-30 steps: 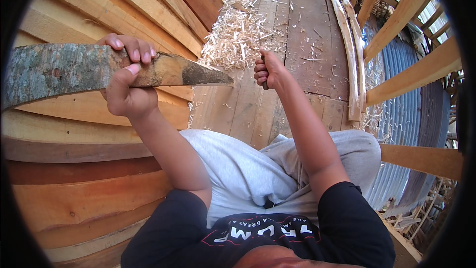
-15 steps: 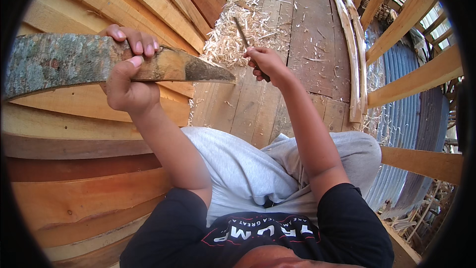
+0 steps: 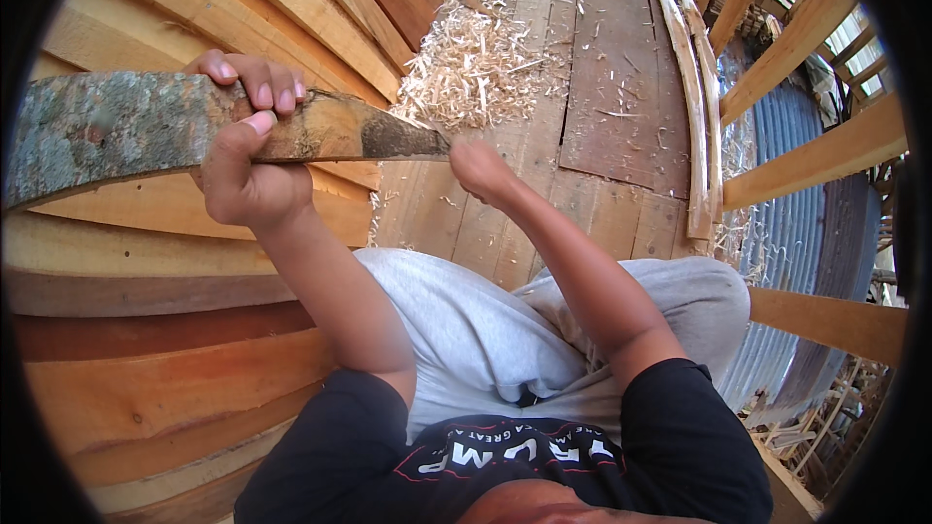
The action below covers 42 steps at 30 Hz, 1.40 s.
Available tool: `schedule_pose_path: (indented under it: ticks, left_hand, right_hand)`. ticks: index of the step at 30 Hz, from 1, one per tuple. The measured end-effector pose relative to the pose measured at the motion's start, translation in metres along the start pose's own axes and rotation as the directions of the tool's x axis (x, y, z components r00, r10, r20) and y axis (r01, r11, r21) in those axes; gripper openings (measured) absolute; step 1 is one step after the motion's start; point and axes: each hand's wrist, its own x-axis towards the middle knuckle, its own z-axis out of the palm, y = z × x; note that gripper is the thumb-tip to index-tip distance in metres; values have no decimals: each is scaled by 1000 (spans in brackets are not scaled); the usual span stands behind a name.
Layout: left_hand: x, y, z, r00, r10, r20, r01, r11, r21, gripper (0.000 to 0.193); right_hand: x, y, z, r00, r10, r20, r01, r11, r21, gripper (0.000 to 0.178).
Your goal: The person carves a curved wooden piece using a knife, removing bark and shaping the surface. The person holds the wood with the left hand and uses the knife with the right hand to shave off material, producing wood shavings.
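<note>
A thick, bark-covered piece of wood [image 3: 126, 126] reaches in from the left edge and narrows to a bare, cut point. My left hand [image 3: 248, 150] is closed around it just behind the tapered end, thumb on the near side and fingers over the top. At the tip, my right hand [image 3: 478, 170] is a closed fist, touching or very near the wood. The slim dark knife that it held half a second ago is hidden now behind the fist and the wood.
Pale wood shavings [image 3: 466, 73] lie heaped on the plank floor [image 3: 485, 223] beyond the tip. A slatted wooden wall [image 3: 175, 378] stands close on the left. Long peeled poles [image 3: 694, 107] run along the right, beside wooden rails [image 3: 825, 150] and corrugated metal sheeting [image 3: 786, 223].
My right hand has come left and down with the knife, from above the floor to the wood's tip. The left hand and the wood have shifted only slightly.
</note>
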Motion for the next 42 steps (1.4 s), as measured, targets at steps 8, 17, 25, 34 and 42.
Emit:
schedule_pose_path:
  ticks: [8, 17, 25, 34, 42]
  left_hand:
    - [-2, -3, 15, 999, 37, -8, -37, 999, 25, 41]
    - [-4, -4, 11, 1000, 21, 15, -21, 999, 45, 41]
    - [-2, -5, 20, 1000, 9, -21, -8, 998, 55, 40]
    - [-1, -2, 3, 995, 48, -82, -45, 998, 42, 39]
    - [-1, 0, 2, 998, 34, -50, -32, 999, 36, 36]
  right_hand:
    - [-14, -32, -7, 994, -31, -105, 37, 998, 50, 58]
    - [-15, -25, -15, 982, -185, 39, 173, 961, 215, 63]
    - [5, 1, 5, 844, -317, -432, 293, 948, -124, 66]
    - [-39, -60, -19, 850, -218, -480, 339, 923, 182, 68]
    - [-7, -12, 11, 959, -69, -277, 60, 997, -38, 54]
